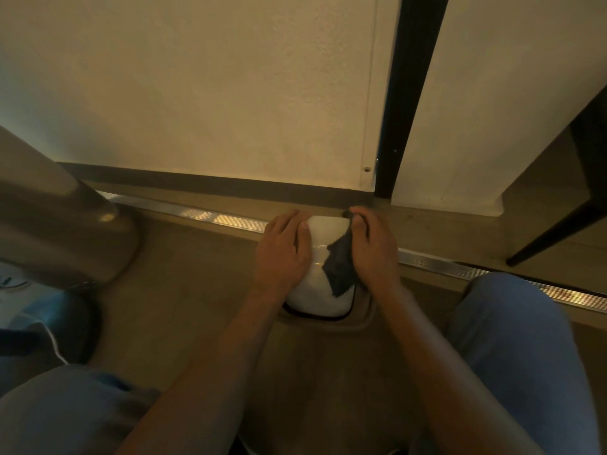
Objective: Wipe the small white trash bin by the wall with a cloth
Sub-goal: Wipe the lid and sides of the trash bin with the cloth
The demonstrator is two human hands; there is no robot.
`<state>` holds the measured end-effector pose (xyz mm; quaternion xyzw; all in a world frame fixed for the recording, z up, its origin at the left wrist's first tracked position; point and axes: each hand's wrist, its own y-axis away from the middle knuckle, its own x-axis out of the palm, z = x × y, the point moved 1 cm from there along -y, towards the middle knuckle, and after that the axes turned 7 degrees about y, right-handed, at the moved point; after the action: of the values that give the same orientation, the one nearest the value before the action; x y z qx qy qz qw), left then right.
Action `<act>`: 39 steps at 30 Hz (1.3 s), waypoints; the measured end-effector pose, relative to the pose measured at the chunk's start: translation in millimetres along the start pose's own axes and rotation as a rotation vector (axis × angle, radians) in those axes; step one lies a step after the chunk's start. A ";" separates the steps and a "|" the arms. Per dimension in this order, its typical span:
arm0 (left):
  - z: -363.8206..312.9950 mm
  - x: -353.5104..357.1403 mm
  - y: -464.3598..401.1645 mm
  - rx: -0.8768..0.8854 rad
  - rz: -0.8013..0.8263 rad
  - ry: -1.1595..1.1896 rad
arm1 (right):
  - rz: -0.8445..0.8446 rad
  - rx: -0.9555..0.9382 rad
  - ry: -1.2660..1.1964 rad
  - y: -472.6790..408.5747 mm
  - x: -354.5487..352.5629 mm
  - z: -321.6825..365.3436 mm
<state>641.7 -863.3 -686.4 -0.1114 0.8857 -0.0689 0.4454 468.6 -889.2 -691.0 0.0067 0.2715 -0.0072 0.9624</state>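
The small white trash bin (317, 257) stands on the floor close to the wall, seen from above between my two hands. My left hand (284, 249) rests on its left side with the fingers curved over the lid's edge. My right hand (371, 247) holds a dark cloth (338, 266) against the bin's right side, fingers curled over it near the far edge. The cloth hangs down over the lid's right part. A dark rim shows at the bin's near base.
A large metal bin (56, 224) stands at the left. A metal floor strip (210, 218) runs along the wall (213, 93). A dark vertical frame (407, 93) and a dark furniture leg (558, 224) are at the right. My knees flank the bin.
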 end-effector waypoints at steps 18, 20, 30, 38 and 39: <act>3.2 2.3 0.8 0.018 -0.056 0.033 | -0.220 -0.077 0.085 40.6 12.2 -1.2; 1.8 1.8 1.0 0.010 -0.048 0.019 | -0.044 -0.093 0.156 -0.4 4.2 8.9; 0.2 2.2 -2.5 0.008 -0.074 0.050 | -0.026 -0.340 0.615 11.8 23.8 30.0; 2.8 2.3 -0.9 0.020 -0.096 0.064 | -0.064 -0.227 0.468 4.4 13.8 23.8; 2.0 1.9 -0.9 0.021 -0.108 0.052 | 0.022 -0.134 0.430 -14.6 10.0 27.0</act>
<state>642.4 -864.7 -688.9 -0.1525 0.8889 -0.1051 0.4189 491.0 -904.3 -673.3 -0.0527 0.4700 0.0230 0.8808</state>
